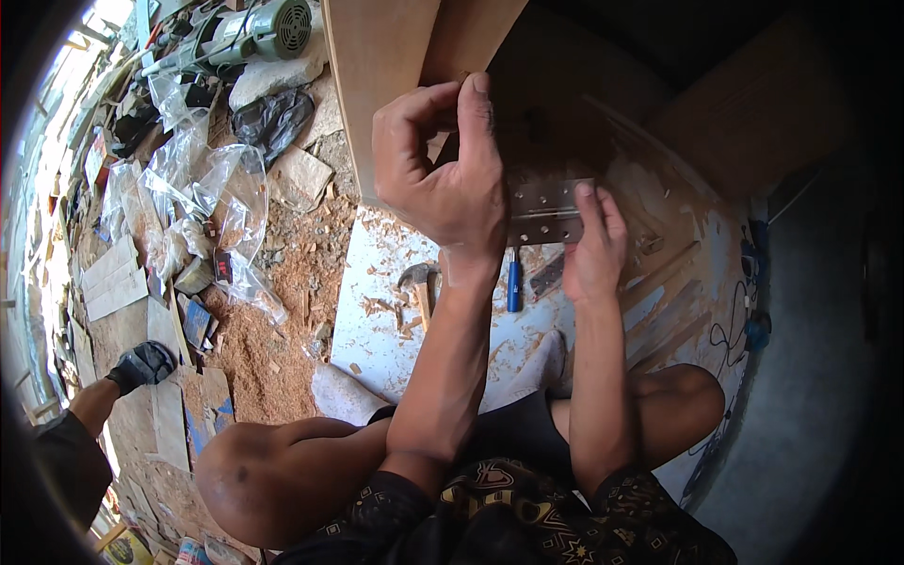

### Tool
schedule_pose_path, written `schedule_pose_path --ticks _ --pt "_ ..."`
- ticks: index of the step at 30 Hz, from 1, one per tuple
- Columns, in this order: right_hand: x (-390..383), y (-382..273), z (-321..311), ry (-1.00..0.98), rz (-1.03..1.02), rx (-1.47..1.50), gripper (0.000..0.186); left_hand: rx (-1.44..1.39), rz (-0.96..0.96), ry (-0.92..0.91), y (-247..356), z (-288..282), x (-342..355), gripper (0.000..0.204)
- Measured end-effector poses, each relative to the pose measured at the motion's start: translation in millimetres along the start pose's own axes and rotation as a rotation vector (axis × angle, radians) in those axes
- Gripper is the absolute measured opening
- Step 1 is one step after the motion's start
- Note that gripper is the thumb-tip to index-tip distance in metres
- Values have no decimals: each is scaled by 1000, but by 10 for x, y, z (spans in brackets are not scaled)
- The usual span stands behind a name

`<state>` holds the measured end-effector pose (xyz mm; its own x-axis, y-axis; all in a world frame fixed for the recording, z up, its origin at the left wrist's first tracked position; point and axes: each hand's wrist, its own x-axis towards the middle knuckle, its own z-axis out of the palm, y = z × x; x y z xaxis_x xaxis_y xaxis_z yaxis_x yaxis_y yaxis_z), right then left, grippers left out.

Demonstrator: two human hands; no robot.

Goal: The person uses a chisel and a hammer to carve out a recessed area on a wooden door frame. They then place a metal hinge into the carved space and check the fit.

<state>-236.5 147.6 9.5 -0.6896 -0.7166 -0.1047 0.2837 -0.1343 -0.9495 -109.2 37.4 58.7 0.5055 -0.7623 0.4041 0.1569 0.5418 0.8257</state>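
Note:
My right hand (599,247) grips a metal hinge (546,229) by its right end, thumb on top; the leaves show screw holes. Raised to its left, my left hand (441,169) has thumb and forefinger pressed together beside a wooden panel (377,85). Whatever small thing the fingertips pinch is too small to make out. Below the hands, a blue-handled tool (514,284) and a claw hammer (422,287) lie on a white board (363,282) strewn with wood chips. A dark plate with holes (547,277) lies close to the blue handle.
At the upper left stands a green electric motor (282,30). Clear plastic bags (221,193), a black bag (273,122) and sawdust (268,367) cover the ground at left. Another person's sandalled foot (146,365) is there too. A thin cable (730,344) runs along the right.

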Motion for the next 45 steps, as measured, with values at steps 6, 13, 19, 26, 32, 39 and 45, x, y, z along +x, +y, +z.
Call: schedule_pose_path --ticks 6,13,19,26,32,39,45 --pt "14 -558 240 19 -60 -74 19 -203 -296 155 121 125 -33 17" --pt "-76 -858 276 -100 -153 -147 28 -99 -63 187 -8 188 -14 10" --pt "-158 -1076 502 -260 -155 -261 38 77 50 188 48 240 59 7" --pt "-106 -1010 922 -355 -294 -358 31 29 -170 147 -46 -337 -53 17" --pt "120 -599 1270 -435 -571 -564 31 -295 -773 193 -216 -417 -584 26" --pt "184 -525 1409 -291 -738 -788 43 -734 -1069 69 -391 -400 -494 25" --pt "235 -411 1504 -280 -783 -696 49 -775 -1128 169 -350 -330 -396 28"
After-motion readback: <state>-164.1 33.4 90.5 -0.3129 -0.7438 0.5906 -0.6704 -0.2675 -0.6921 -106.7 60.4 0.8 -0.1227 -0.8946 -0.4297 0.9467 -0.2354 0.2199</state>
